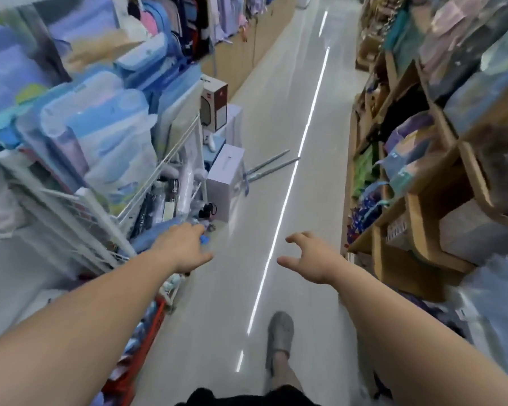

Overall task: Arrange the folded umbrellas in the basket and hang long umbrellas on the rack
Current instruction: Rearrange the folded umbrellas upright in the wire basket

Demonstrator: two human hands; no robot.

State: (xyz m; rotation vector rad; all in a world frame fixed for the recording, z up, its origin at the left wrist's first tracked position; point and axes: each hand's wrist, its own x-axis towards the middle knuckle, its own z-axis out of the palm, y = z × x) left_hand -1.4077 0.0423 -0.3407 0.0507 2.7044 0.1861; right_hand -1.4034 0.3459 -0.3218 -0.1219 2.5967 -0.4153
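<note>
I stand in a shop aisle. My left hand point(185, 250) reaches out beside the white wire rack point(79, 212) on the left, fingers extended, close to a small blue item; whether it touches that item is unclear from the blur. My right hand point(308, 259) hovers over the floor with loosely curled fingers and holds nothing. Dark and pale wrapped umbrellas point(165, 200) stand in the lower part of the rack. A red basket point(147, 341) with colourful folded items sits low on the left. Two long grey umbrellas point(270, 168) lie on the floor ahead.
White boxes point(226, 177) stand on the floor beside the rack. Blue packaged goods point(94, 136) fill the left shelves. Wooden shelving point(417, 218) with bags lines the right. The pale aisle floor point(270, 118) runs ahead; my grey shoe point(280, 332) is below.
</note>
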